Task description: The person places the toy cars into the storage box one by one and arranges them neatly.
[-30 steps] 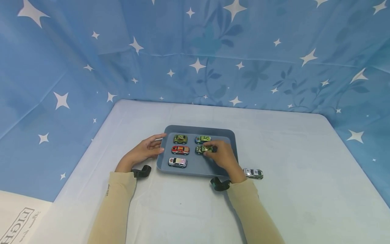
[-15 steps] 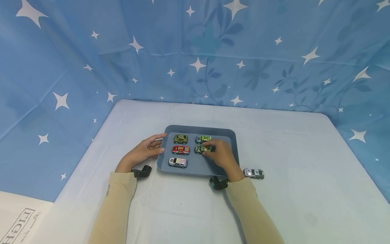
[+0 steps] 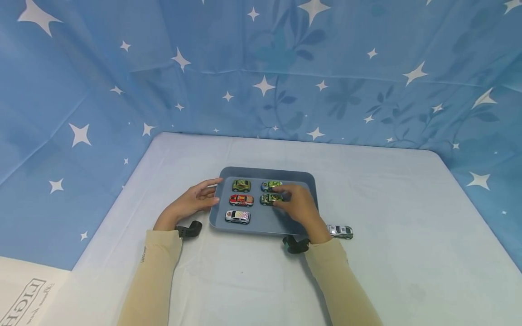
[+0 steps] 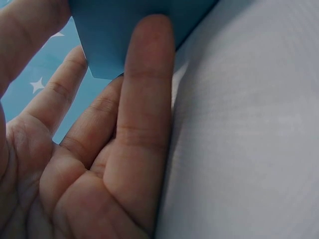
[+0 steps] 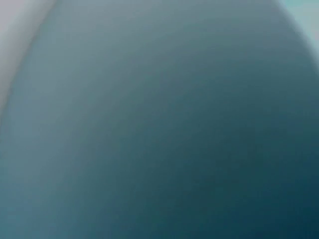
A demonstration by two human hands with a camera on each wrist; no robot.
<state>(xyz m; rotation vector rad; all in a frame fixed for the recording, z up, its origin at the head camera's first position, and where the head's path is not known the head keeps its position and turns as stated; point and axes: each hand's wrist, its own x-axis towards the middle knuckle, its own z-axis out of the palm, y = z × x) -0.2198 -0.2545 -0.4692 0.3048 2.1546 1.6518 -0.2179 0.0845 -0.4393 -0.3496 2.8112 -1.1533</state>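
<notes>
A grey-blue tray (image 3: 261, 232) holds several toy cars. My right hand (image 3: 299, 206) is over its right half, thumb and forefinger spread around the near side and far side of a dark green camouflage toy car (image 3: 269, 199). Just behind that car stands a lighter green and blue toy car (image 3: 269, 186), partly overlapped by the forefinger. My left hand (image 3: 193, 201) rests against the tray's left edge, fingers extended. In the left wrist view, fingertips of the left hand (image 4: 134, 139) touch the tray's outer wall (image 4: 109, 45). The right wrist view is filled by a blurred blue-grey surface.
On the tray's left side, a green toy car (image 3: 241, 185), a red toy car (image 3: 241, 200) and a white toy car (image 3: 238, 217) form a column. A silver toy car (image 3: 341, 232) lies on the white table (image 3: 408, 226), right of my right wrist. A starry blue curtain (image 3: 228, 54) hangs behind.
My right fingers have spread and lifted slightly off the dark green toy car, which now shows more of itself and sits slightly further left. The left hand stays at the tray's edge.
</notes>
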